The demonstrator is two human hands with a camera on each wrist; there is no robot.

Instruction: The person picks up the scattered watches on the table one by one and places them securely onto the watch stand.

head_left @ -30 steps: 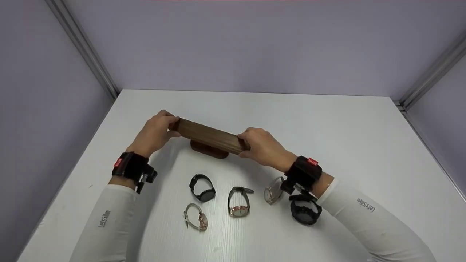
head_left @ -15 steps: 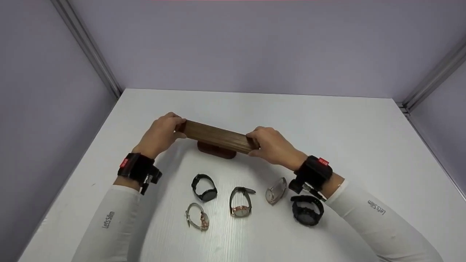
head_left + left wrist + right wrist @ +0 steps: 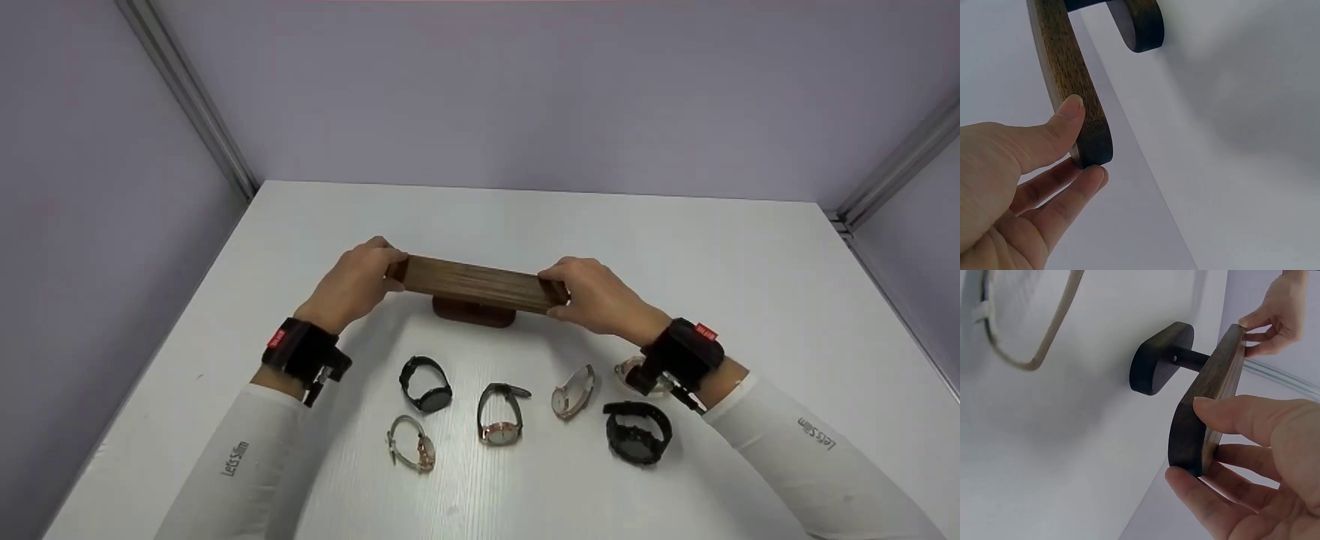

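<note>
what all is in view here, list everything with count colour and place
stand: 1, dark brown wood, a flat bar on a post and oval base, middle of the table, a hand on each end
black watches: 2, one near left of centre, a chunkier one near right
rose-gold watch: 1, dark strap, near centre
pale-strap watches: 3, one nearest the front left, one right of centre, one partly hidden behind the right wrist
table: 1, white
walls: lilac-grey, with metal corner rails
left hand: pinches the bar's left end
right hand: pinches the bar's right end
sleeves: 2, white, black wrist bands
</note>
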